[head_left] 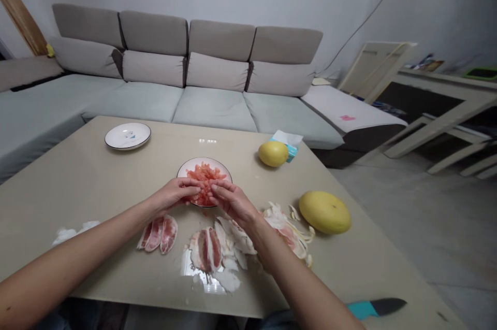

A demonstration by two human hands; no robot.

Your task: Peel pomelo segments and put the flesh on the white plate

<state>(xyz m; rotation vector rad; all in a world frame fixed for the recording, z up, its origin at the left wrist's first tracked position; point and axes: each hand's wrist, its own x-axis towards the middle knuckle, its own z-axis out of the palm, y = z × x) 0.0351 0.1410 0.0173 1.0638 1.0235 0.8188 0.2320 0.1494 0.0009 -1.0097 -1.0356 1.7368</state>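
Note:
A white plate (187,168) heaped with pink pomelo flesh (205,173) sits mid-table. Both my hands meet over its near rim. My left hand (174,194) and my right hand (229,199) have their fingers pinched together on a piece of pomelo flesh between the fingertips. In front of the plate lie peeled pomelo segments (158,233) and a further cluster of segments (206,248) among white pith scraps (233,237).
An empty white plate (127,135) stands far left. A whole pomelo (273,153) rests by a tissue pack (288,142); a pomelo half (324,212) and peel (289,226) lie right. A teal-handled knife (375,307) lies at the near right edge. Grey sofa (186,81) behind.

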